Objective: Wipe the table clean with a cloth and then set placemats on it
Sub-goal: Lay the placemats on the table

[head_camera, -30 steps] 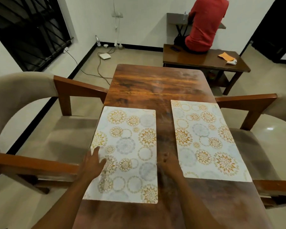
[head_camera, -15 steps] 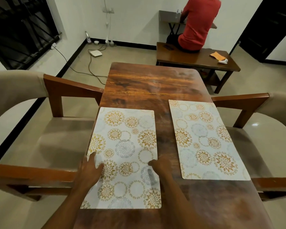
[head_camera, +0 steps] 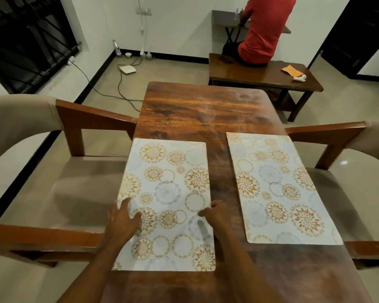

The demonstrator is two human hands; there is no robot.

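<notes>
Your wooden table [head_camera: 197, 110] runs away from you, with a cushioned armchair on the left [head_camera: 31, 171] and another on the right [head_camera: 370, 171]. Beyond its far end stands a low bench [head_camera: 260, 75], where a person in a red shirt [head_camera: 265, 29] sits facing away.

Two patterned placemats lie flat on the near half of the table, side by side, with a strip of bare wood between them. The left placemat [head_camera: 169, 182] sits closer to you than the right placemat [head_camera: 278, 189], and its left edge lies along the table's left edge.

Both your forearms reach in from below to the left placemat. Your left hand [head_camera: 123, 219] lies palm down on its left edge, fingers straight and spread. Your right hand [head_camera: 216, 213] is at its right edge, fingers curled under and thumb on top, pinching that edge.
</notes>
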